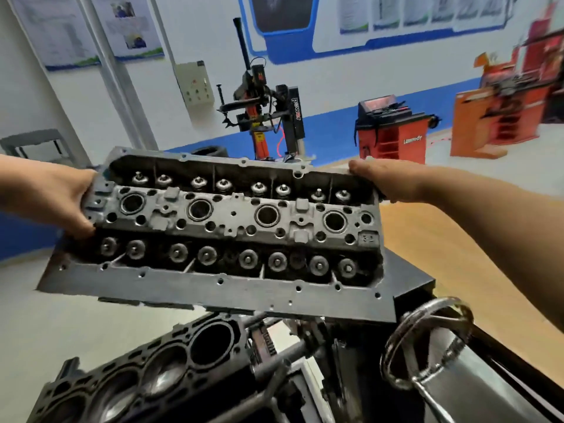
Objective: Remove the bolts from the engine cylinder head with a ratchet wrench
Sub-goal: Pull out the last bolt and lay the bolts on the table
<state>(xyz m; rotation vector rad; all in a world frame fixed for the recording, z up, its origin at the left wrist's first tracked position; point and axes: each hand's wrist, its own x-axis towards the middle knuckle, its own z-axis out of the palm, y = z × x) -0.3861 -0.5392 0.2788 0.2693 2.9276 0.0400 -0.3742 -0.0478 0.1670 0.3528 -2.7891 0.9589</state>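
Gripped at both ends: your left hand [58, 203] and right hand [387, 181] curl round the cylinder head [232, 221], held clear above the engine block [146, 370].
Keep it level; mind your fingers where you set it down.

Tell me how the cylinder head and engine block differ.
The cylinder head is held up in the air, left hand and right hand gripping its ends; the engine block sits below, untouched. The cylinder head is lighter grey, with rows of valve springs; the engine block is darker, with large open bores. Both show round openings in a row.
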